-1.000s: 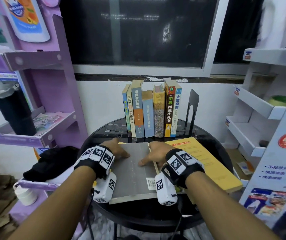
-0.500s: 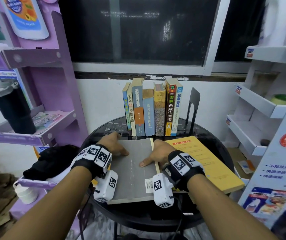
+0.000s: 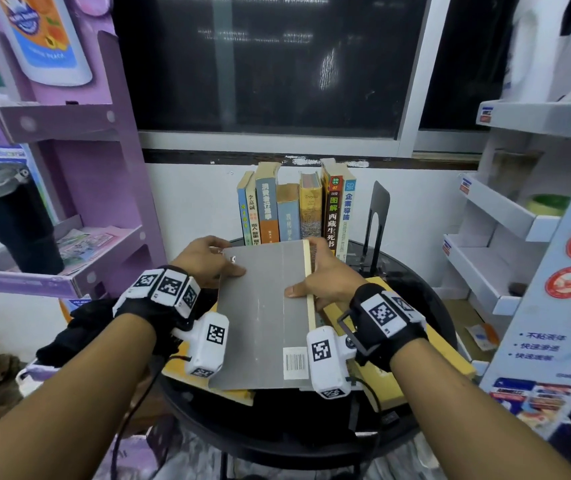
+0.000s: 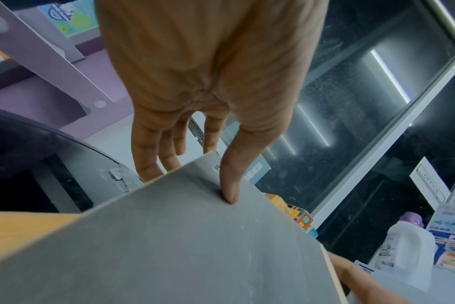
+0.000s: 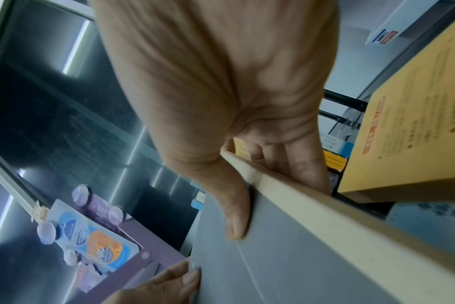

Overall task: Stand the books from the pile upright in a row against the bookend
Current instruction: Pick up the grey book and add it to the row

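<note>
Since a second ago the large grey paperback book (image 3: 263,313) has come up off the pile; its far edge now rises in front of the row of upright books (image 3: 297,209), where before it lay flat on the round black table (image 3: 429,299).

From the head, the left hand (image 3: 204,261) grasps the book's left edge and the right hand (image 3: 325,275) its right, page-side edge, a two-sided hold that probably keeps so wide a cover from flopping while it is tipped up. The black metal bookend (image 3: 377,216) stands right of the row, with a small gap. A yellow book (image 3: 426,344) lies flat beneath.

At the left wrist, the thumb presses on the grey cover while the fingers (image 4: 148,156) curl under the corner.

At the right wrist, the thumb lies on the cover and the fingers (image 5: 301,164) wrap behind the cream page block, pinching it.
</note>
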A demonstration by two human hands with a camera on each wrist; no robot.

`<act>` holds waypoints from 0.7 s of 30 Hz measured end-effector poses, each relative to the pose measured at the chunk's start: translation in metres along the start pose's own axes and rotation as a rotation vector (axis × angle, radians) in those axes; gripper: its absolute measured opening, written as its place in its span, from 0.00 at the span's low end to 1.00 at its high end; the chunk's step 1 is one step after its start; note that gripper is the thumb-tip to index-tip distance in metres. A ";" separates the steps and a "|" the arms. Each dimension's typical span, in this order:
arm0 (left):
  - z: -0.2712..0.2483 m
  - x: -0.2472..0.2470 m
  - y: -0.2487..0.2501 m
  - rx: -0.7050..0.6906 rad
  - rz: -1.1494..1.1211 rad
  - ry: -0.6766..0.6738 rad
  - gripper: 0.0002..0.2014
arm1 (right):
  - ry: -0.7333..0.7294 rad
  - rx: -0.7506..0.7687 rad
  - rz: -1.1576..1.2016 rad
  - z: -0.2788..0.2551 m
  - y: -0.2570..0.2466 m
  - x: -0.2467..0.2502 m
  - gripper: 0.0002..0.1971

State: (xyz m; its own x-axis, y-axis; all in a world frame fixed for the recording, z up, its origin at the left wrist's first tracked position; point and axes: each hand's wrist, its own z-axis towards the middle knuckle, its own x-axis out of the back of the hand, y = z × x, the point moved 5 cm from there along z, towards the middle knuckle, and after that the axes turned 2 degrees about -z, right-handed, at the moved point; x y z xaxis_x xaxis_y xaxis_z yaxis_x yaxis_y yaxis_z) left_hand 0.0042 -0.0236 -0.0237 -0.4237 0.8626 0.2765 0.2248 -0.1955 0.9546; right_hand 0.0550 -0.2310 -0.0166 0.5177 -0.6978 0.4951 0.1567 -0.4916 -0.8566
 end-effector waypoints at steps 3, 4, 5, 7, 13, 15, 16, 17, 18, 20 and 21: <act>0.003 -0.004 0.012 -0.058 -0.047 0.009 0.25 | 0.052 0.086 0.037 -0.003 -0.007 0.013 0.46; 0.002 -0.006 0.017 -0.078 -0.067 0.003 0.24 | 0.074 0.113 0.048 -0.003 -0.009 0.018 0.45; 0.002 -0.008 0.021 -0.097 -0.089 -0.002 0.24 | 0.090 0.134 0.055 -0.004 -0.010 0.023 0.44; 0.002 -0.014 0.031 -0.141 -0.129 -0.014 0.23 | 0.101 0.174 0.080 -0.006 -0.013 0.032 0.41; 0.005 -0.039 0.057 -0.237 -0.191 -0.008 0.20 | 0.093 0.250 0.147 -0.017 -0.017 0.059 0.26; 0.007 -0.049 0.066 -0.260 -0.191 -0.026 0.19 | 0.121 0.276 0.105 -0.021 -0.019 0.069 0.24; 0.007 -0.053 0.070 -0.274 -0.185 -0.043 0.19 | 0.142 0.290 0.071 -0.022 -0.020 0.075 0.24; 0.009 -0.059 0.074 -0.298 -0.174 -0.058 0.19 | 0.164 0.309 0.023 -0.024 -0.021 0.080 0.25; 0.008 -0.064 0.080 -0.327 -0.148 -0.075 0.19 | 0.180 0.327 -0.035 -0.026 -0.023 0.084 0.26; 0.008 -0.075 0.090 -0.382 -0.103 -0.098 0.20 | 0.190 0.352 -0.147 -0.030 -0.026 0.092 0.26; 0.008 -0.081 0.095 -0.404 -0.089 -0.105 0.21 | 0.193 0.359 -0.189 -0.032 -0.026 0.095 0.26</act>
State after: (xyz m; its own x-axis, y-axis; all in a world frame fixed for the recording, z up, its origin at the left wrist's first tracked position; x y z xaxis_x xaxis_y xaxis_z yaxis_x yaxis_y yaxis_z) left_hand 0.0664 -0.1081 0.0442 -0.3293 0.9233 0.1978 -0.1799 -0.2669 0.9468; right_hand 0.0735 -0.3013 0.0577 0.2911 -0.7144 0.6363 0.5327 -0.4314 -0.7281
